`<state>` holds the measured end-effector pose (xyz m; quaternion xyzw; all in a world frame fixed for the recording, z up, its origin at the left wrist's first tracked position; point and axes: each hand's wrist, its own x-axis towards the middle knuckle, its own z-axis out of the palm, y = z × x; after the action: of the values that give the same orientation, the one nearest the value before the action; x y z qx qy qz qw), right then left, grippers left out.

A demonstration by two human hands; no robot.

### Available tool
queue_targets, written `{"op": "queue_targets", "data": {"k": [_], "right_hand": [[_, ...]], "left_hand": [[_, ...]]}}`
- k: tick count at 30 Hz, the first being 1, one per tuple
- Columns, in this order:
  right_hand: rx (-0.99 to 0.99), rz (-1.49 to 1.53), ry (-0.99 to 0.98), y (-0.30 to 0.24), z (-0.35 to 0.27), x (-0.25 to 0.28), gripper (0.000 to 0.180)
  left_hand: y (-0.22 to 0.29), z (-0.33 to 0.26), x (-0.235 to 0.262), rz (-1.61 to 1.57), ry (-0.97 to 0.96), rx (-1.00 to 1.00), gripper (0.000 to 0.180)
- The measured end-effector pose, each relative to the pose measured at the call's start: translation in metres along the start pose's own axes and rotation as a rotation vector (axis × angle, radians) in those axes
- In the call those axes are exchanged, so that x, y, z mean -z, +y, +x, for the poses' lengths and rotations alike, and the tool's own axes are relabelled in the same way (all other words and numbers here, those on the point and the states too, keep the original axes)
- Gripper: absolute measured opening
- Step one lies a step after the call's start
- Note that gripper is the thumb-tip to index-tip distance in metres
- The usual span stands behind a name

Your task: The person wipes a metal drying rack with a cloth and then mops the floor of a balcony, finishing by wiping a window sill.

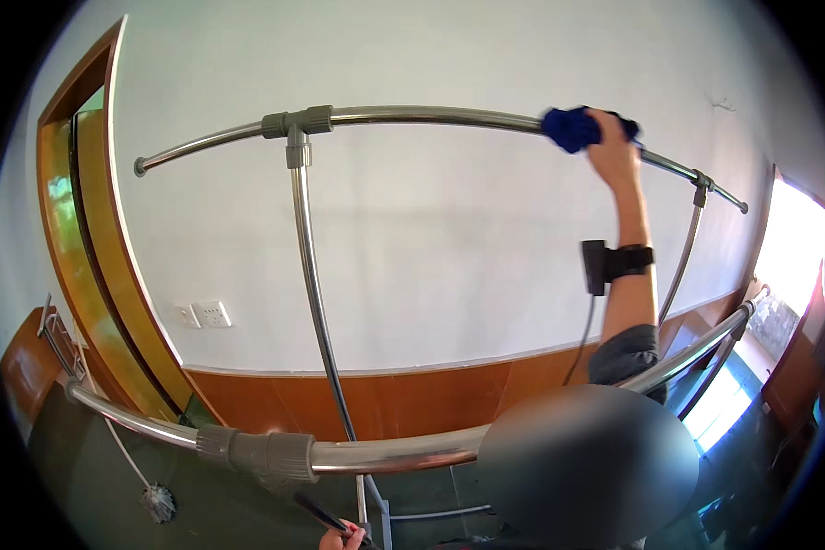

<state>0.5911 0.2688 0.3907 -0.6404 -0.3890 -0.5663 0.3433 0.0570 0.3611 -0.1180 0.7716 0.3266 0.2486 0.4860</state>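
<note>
My right hand (614,137) is raised at the upper right, its fingers closed over a dark blue cloth (570,130). The cloth is bunched around the far upper metal rail (431,115) of a clothes rack. Around my right wrist is a black band with a small black box (595,266) and a cable. At the lower edge, partly cut off, my left hand (341,539) is closed on a slim dark rod (319,511). It is beside a thin metal post of the rack. A blurred round patch hides the area right of it.
A near metal rail (394,456) with grey joints curves across the front. An upright post (310,247) supports the far rail. At left are a wooden door (110,229), a mop (159,502) and a brown chair (29,362). Wall sockets (213,314) sit behind; a bright opening (788,243) is at right.
</note>
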Motion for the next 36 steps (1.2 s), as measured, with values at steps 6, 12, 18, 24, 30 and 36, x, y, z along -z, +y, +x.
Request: {"op": "queue_targets", "data": {"k": [6,12,18,24,30,36], "right_hand": [[-0.158,-0.298,0.063,0.082,0.006,0.042,0.047],[0.222,0.082,0.160,-0.121,-0.017,-0.029,0.044],[0.521,0.635,-0.016,-0.305,-0.063,-0.079,0.050],[0.533,0.550,-0.357,-0.356,-0.206,-0.119,0.025],[0.523,0.615,-0.917,-0.320,-0.413,-0.102,0.019],[0.079,0.775,-1.351,-0.277,-0.465,-0.013,0.024]], "left_hand": [[0.025,-0.004,-0.006,-0.023,0.023,-0.059,0.020],[0.014,-0.011,-0.002,0.073,0.042,0.037,0.015],[0.034,-0.011,0.001,0.020,0.014,0.016,0.013],[0.019,-0.010,0.012,-0.035,0.013,0.014,0.018],[0.040,0.004,0.020,0.040,-0.167,-0.027,0.019],[0.013,-0.017,0.083,0.085,-0.012,-0.455,0.038]]}}
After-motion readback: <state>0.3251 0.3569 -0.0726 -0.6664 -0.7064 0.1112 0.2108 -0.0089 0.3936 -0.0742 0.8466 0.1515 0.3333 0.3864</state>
